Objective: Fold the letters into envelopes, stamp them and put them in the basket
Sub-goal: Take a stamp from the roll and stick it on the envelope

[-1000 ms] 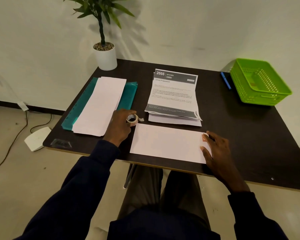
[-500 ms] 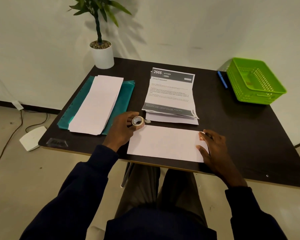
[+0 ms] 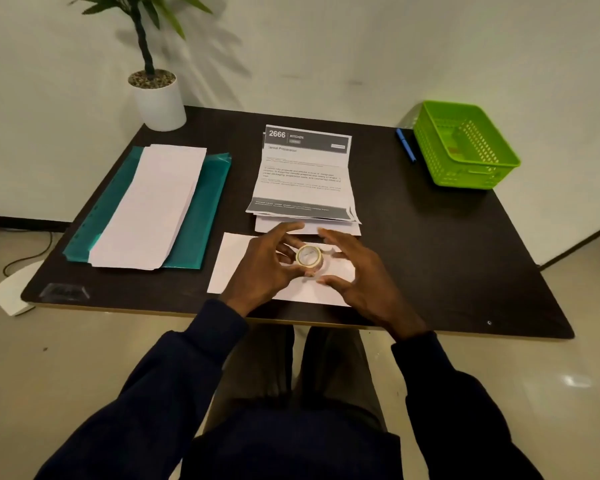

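A white envelope [image 3: 231, 263] lies flat near the table's front edge, partly hidden under both hands. My left hand [image 3: 262, 268] grips a small roll of tape [image 3: 309, 257] and holds it above the envelope. My right hand [image 3: 355, 271] hovers just right of the roll with fingers spread and holds nothing. Behind the hands lies a stack of printed letters [image 3: 305, 174] headed "2666". A pile of blank envelopes [image 3: 153, 209] rests on a teal folder [image 3: 205, 216] at the left. The green basket [image 3: 465, 147] stands at the back right corner.
A potted plant in a white pot [image 3: 158, 98] stands at the back left corner. A blue pen [image 3: 405, 145] lies beside the basket. The dark table [image 3: 447, 254] ends close to my lap. Cables and a white device [image 3: 11, 292] lie on the floor at the left.
My left hand lifted the tape roll and carried it right, over the envelope. My right hand left the envelope's right end and came in beside the roll.
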